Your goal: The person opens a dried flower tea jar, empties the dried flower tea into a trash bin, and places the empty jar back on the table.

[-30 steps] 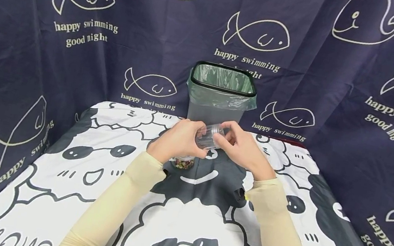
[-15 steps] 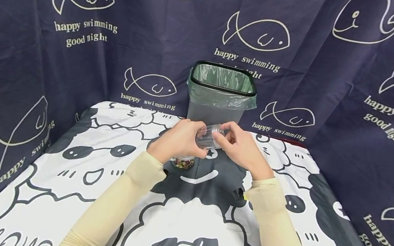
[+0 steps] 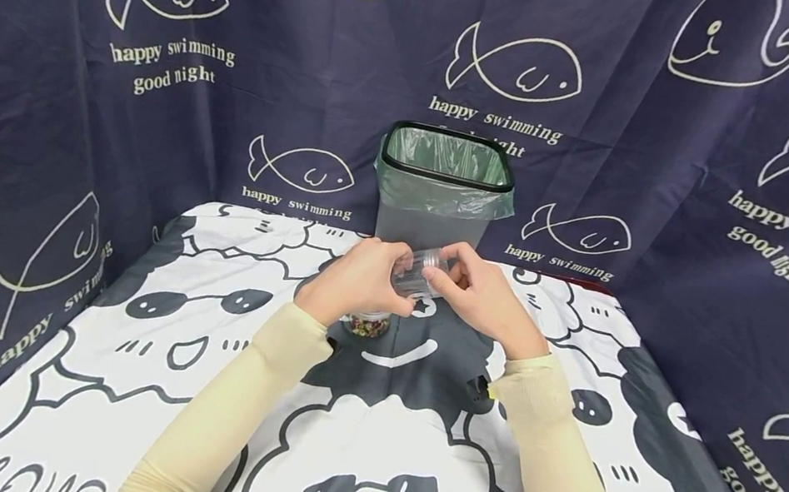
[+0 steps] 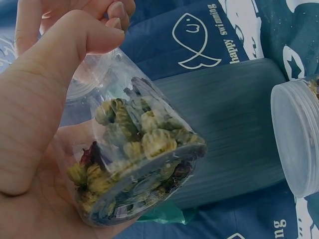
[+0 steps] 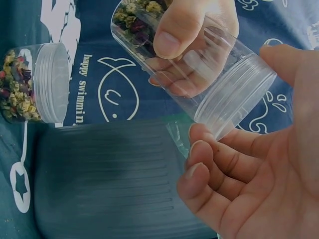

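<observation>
A clear plastic jar is held tilted above the table, its base towards the left. Dried flower buds, yellowish and dark red, lie at its base end in the left wrist view. My left hand grips the jar's body between thumb and fingers. On its clear screw lid, thumb and fingertips of my right hand pinch the rim from opposite sides. The lid sits on the jar's mouth. A second lidded jar of mixed dried flowers stands on the table, partly hidden by my left hand in the head view.
A grey bin with a black rim and a green liner bag stands behind my hands. The table carries a black-and-white cartoon sheep cloth. Dark blue fish-print curtains hang at the back and sides.
</observation>
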Available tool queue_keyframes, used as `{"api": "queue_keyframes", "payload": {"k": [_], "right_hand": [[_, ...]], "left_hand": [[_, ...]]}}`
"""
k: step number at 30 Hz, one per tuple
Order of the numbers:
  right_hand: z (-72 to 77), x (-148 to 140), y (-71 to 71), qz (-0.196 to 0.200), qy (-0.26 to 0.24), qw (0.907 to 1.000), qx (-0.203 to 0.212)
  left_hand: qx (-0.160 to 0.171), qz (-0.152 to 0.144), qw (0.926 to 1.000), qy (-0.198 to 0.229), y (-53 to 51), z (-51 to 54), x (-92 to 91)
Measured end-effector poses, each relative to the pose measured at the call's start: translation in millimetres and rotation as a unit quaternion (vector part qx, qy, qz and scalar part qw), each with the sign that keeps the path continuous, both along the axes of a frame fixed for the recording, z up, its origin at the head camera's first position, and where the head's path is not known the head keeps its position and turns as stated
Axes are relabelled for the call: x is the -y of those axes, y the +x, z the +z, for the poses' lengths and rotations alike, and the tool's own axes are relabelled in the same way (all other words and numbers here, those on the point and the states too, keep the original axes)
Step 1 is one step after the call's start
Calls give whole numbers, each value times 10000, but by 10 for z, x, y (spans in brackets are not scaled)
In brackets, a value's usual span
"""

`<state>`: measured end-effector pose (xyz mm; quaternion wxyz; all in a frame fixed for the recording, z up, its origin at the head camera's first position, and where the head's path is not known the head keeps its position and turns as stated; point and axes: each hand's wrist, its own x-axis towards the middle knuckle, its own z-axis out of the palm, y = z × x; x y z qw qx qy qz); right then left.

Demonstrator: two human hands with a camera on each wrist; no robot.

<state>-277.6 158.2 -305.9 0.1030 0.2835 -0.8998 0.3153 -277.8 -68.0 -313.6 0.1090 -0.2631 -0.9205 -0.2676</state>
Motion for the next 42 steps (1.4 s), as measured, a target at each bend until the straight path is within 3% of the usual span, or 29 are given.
{"api": "queue_keyframes", "payload": {"k": [21, 42], "right_hand": [[19, -45, 16, 319, -23, 9995, 67], [43, -99, 6, 640, -65, 9978, 147]], "left_hand": [[-88, -54, 9999, -34, -13, 1, 6], [35, -41, 10000, 3, -11, -9, 7]]}}
